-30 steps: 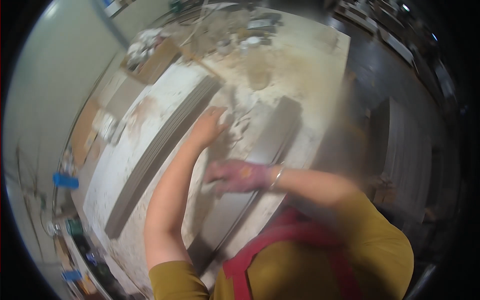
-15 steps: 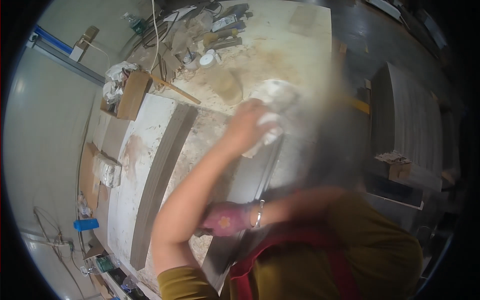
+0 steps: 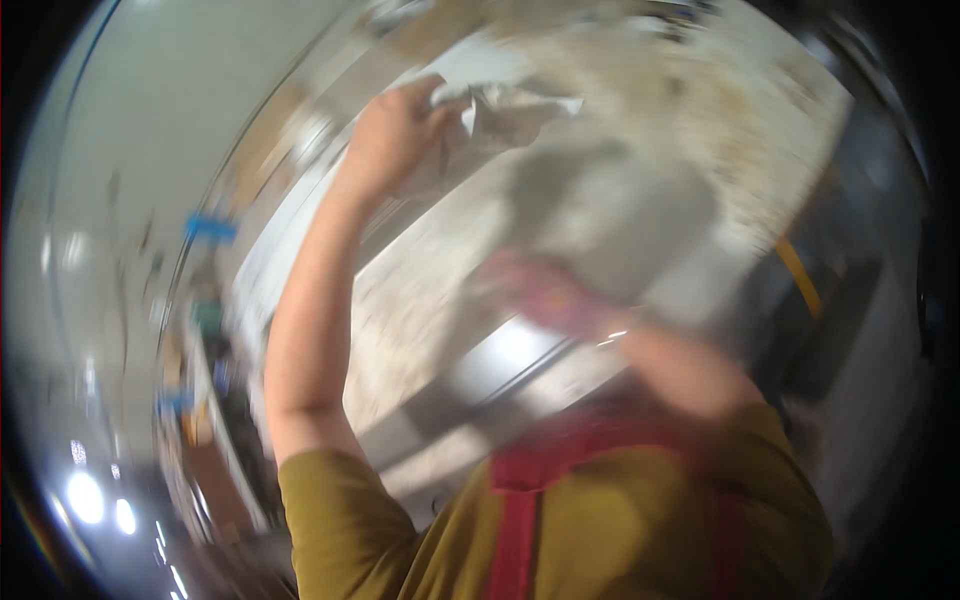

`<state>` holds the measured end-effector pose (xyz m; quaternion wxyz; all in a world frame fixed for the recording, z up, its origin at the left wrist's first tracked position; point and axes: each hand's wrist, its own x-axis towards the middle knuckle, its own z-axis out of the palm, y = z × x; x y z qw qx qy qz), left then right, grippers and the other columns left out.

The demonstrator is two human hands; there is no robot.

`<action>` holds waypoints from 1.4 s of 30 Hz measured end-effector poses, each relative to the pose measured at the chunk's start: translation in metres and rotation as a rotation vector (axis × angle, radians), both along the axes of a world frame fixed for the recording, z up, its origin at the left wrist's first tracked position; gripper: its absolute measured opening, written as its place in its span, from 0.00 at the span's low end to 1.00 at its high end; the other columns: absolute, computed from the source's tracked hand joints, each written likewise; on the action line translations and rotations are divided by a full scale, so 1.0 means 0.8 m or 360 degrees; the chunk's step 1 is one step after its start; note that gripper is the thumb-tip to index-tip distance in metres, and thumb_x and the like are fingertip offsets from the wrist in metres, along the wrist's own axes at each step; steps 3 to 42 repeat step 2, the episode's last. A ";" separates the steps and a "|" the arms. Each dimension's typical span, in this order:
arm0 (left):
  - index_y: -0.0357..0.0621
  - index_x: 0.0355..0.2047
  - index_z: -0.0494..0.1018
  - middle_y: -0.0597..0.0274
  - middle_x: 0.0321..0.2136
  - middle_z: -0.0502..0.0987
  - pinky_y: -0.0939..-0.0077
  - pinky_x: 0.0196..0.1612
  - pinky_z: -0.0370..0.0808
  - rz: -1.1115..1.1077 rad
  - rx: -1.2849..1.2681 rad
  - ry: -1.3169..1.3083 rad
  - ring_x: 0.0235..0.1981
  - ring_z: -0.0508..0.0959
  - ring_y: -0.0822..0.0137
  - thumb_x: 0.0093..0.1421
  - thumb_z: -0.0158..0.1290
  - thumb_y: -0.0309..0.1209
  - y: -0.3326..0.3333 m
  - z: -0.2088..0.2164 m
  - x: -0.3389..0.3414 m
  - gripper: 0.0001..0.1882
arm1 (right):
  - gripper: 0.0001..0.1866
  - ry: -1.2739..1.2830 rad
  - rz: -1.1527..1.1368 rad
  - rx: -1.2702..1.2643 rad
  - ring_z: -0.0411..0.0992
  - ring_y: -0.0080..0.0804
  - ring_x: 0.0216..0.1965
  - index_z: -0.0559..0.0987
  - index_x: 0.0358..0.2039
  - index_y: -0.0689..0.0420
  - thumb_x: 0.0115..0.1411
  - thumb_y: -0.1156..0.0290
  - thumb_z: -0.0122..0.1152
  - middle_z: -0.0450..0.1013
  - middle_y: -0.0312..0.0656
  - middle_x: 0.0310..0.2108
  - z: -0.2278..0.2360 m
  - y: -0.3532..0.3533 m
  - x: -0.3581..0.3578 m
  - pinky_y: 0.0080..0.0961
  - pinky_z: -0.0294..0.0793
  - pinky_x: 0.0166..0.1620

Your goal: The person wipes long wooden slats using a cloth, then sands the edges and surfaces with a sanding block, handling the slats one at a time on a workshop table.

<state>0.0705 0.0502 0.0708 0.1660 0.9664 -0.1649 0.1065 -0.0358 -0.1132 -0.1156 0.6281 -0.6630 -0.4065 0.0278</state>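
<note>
My bare left hand [image 3: 400,130] is raised at the far left of the bench, closed on a crumpled whitish rag [image 3: 515,115] that trails to its right. Beneath it lies a stack of long grey strips with a white top [image 3: 285,225]. My right hand [image 3: 550,292], in a pink-purple glove with a bracelet at the wrist, hovers over or touches the worktop near a long shiny grey metal strip [image 3: 510,352]. Motion smears its fingers, so whether it holds anything is unclear.
The stained pale worktop [image 3: 400,330] runs to the far right, where its edge drops to a dark floor with a yellow line [image 3: 800,280]. A blue object [image 3: 212,228] and blurred clutter stand along the left side by the wall.
My left hand has swung left and away with the rag. My right hand has come out from under the left arm, moving right and forward. The whole view has turned.
</note>
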 end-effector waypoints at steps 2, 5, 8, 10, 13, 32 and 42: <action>0.40 0.40 0.73 0.64 0.23 0.78 0.70 0.30 0.71 0.0351 -0.0248 0.0212 0.23 0.75 0.65 0.59 0.54 0.42 0.122 0.033 -0.077 0.18 | 0.14 -0.0352 -0.0049 -0.0200 0.70 0.41 0.45 0.72 0.44 0.57 0.58 0.67 0.57 0.70 0.45 0.40 -0.013 0.058 -0.012 0.33 0.71 0.49; 0.40 0.40 0.73 0.64 0.23 0.78 0.70 0.30 0.71 0.0351 -0.0248 0.0212 0.23 0.75 0.65 0.59 0.54 0.42 0.122 0.033 -0.077 0.18 | 0.14 -0.0352 -0.0049 -0.0200 0.70 0.41 0.45 0.72 0.44 0.57 0.58 0.67 0.57 0.70 0.45 0.40 -0.013 0.058 -0.012 0.33 0.71 0.49; 0.40 0.40 0.73 0.64 0.23 0.78 0.70 0.30 0.71 0.0351 -0.0248 0.0212 0.23 0.75 0.65 0.59 0.54 0.42 0.122 0.033 -0.077 0.18 | 0.14 -0.0352 -0.0049 -0.0200 0.70 0.41 0.45 0.72 0.44 0.57 0.58 0.67 0.57 0.70 0.45 0.40 -0.013 0.058 -0.012 0.33 0.71 0.49; 0.40 0.40 0.73 0.64 0.23 0.78 0.70 0.30 0.71 0.0351 -0.0248 0.0212 0.23 0.75 0.65 0.59 0.54 0.42 0.122 0.033 -0.077 0.18 | 0.14 -0.0352 -0.0049 -0.0200 0.70 0.41 0.45 0.72 0.44 0.57 0.58 0.67 0.57 0.70 0.45 0.40 -0.013 0.058 -0.012 0.33 0.71 0.49; 0.40 0.40 0.73 0.64 0.23 0.78 0.70 0.30 0.71 0.0351 -0.0248 0.0212 0.23 0.75 0.65 0.59 0.54 0.42 0.122 0.033 -0.077 0.18 | 0.14 -0.0352 -0.0049 -0.0200 0.70 0.41 0.45 0.72 0.44 0.57 0.58 0.67 0.57 0.70 0.45 0.40 -0.013 0.058 -0.012 0.33 0.71 0.49; 0.40 0.40 0.73 0.64 0.23 0.78 0.70 0.30 0.71 0.0351 -0.0248 0.0212 0.23 0.75 0.65 0.59 0.54 0.42 0.122 0.033 -0.077 0.18 | 0.14 -0.0352 -0.0049 -0.0200 0.70 0.41 0.45 0.72 0.44 0.57 0.58 0.67 0.57 0.70 0.45 0.40 -0.013 0.058 -0.012 0.33 0.71 0.49; 0.40 0.40 0.73 0.64 0.23 0.78 0.70 0.30 0.71 0.0351 -0.0248 0.0212 0.23 0.75 0.65 0.59 0.54 0.42 0.122 0.033 -0.077 0.18 | 0.14 -0.0352 -0.0049 -0.0200 0.70 0.41 0.45 0.72 0.44 0.57 0.58 0.67 0.57 0.70 0.45 0.40 -0.013 0.058 -0.012 0.33 0.71 0.49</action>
